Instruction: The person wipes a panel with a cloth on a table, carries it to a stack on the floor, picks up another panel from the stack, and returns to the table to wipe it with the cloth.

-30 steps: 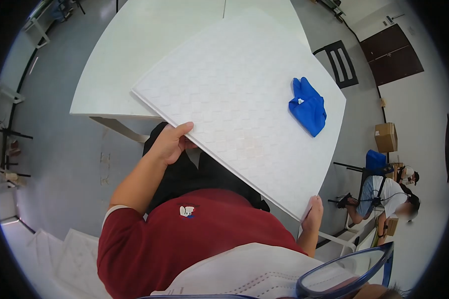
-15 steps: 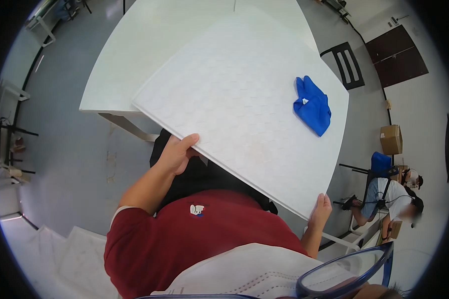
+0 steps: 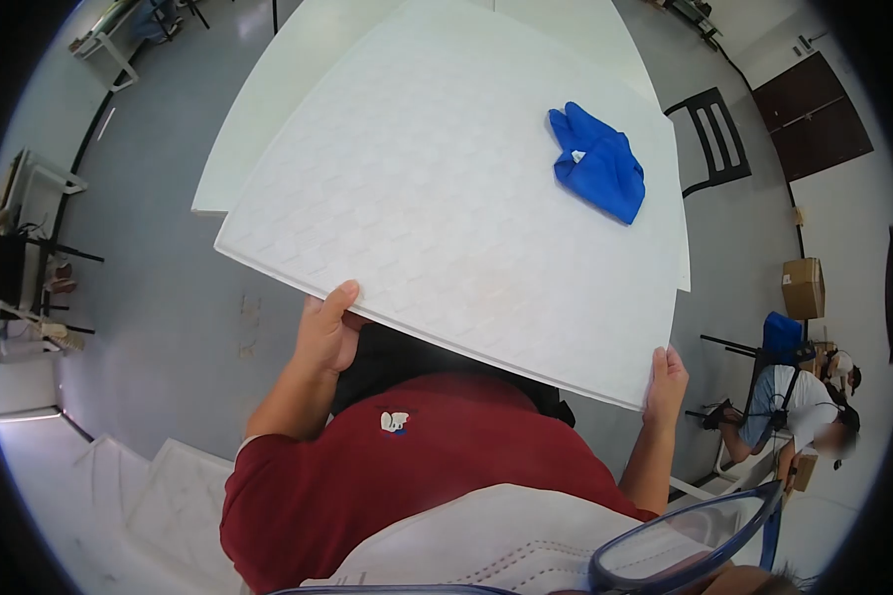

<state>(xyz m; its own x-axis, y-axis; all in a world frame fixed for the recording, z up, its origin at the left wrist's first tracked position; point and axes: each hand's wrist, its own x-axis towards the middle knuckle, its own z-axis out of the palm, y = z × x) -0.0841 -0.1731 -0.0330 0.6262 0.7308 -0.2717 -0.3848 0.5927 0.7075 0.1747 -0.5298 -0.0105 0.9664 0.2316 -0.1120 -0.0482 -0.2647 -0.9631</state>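
Note:
A large white panel [image 3: 446,208] with a faint embossed pattern lies over the white table [image 3: 230,174], its near edge jutting out toward my body. My left hand [image 3: 331,327] is closed on that edge, thumb on top and fingers hidden underneath. At the near right corner my right hand [image 3: 668,382] grips the panel, with its thumb and fingertips showing along the side. A crumpled blue cloth [image 3: 605,169] with a small white tag rests on the panel's far right part.
Beyond the table's right side stands a black chair [image 3: 709,142]. A cardboard box [image 3: 803,288] is by the right wall, and a seated person [image 3: 779,407] is near it. Desks [image 3: 45,188] line the left side. White panels [image 3: 174,496] lie at lower left.
The panel has turned so its near edge runs more level; its left corner came nearer me and its right corner went farther away. Both hands and the blue cloth moved with it.

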